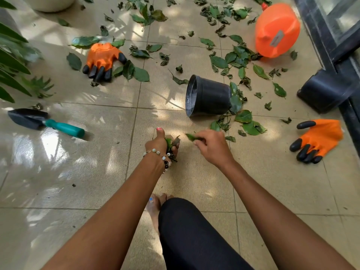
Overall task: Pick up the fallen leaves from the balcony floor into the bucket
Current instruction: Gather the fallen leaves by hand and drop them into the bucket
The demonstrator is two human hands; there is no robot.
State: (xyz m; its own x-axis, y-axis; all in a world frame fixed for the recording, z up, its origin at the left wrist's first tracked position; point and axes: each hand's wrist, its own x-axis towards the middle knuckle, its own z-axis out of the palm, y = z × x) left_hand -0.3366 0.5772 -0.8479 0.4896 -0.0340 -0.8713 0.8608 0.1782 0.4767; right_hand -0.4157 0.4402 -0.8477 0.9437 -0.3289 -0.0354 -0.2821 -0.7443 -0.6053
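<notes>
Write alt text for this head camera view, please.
A crouching person's left hand grips a bunch of leaves while the right hand pinches one leaf above a leaf-strewn tiled floor, near a tipped black pot.

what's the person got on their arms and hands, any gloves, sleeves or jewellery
Both forearms are bare, with no sleeves or gloves. The left hand has a beaded bracelet with pale and dark beads at its wrist and a pink-painted thumbnail. The right hand wears nothing.

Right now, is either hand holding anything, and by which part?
Yes. The left hand grips a bunch of leaves around its middle, in its fist. The right hand pinches a single leaf by one end.
</notes>
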